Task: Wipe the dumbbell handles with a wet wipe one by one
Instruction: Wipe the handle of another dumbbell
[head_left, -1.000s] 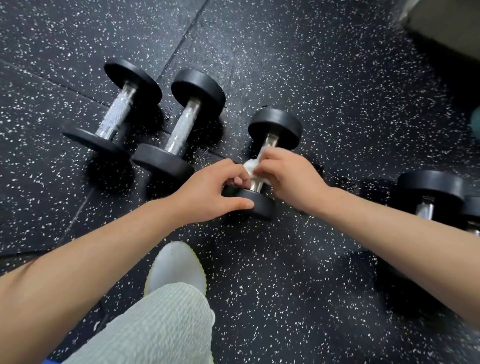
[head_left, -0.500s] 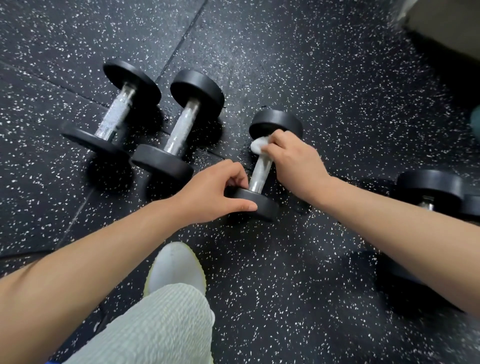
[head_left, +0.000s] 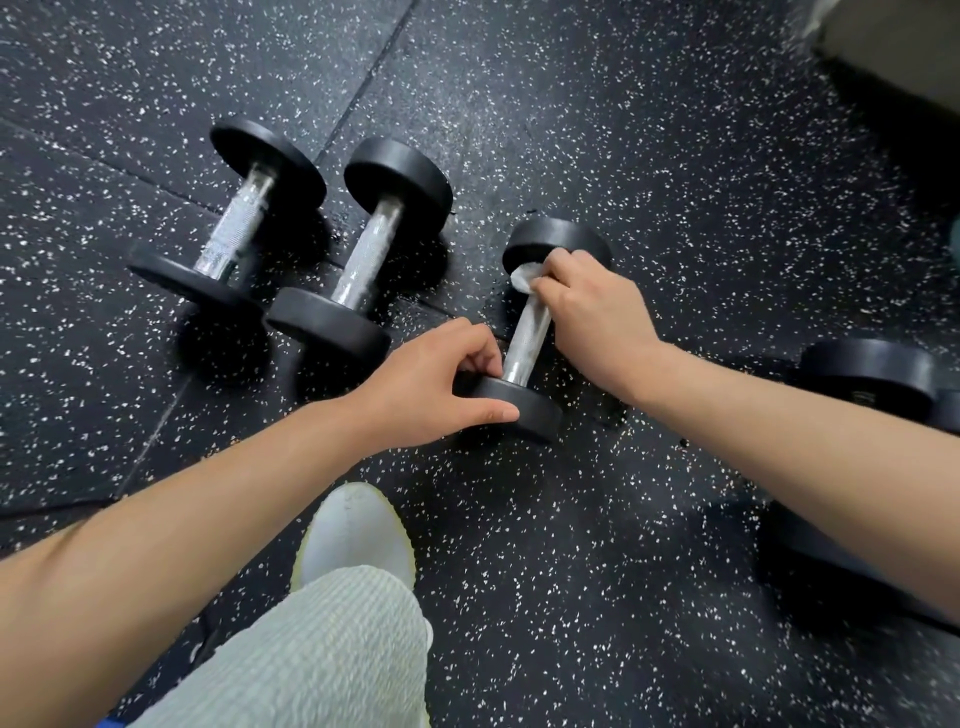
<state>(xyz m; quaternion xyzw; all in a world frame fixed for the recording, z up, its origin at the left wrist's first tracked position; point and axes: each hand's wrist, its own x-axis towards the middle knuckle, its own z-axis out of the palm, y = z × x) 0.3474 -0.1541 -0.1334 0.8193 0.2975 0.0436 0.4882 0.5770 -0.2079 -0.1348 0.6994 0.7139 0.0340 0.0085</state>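
Step in hand: wiping the middle dumbbell (head_left: 527, 332), on the floor (head_left: 675, 156) right of two others (head_left: 366, 254); left hand (head_left: 436, 387) grips its near plate (head_left: 530, 410) to steady it; right hand (head_left: 597, 317) clenches the wet wipe (head_left: 524, 275) round the handle's (head_left: 519, 361) far end. Next, prob.: draw wipe nearward w/ firm squeeze.

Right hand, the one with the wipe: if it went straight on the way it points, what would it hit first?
Probably the far black head of the dumbbell: the right hand and its wet wipe sit almost against it.
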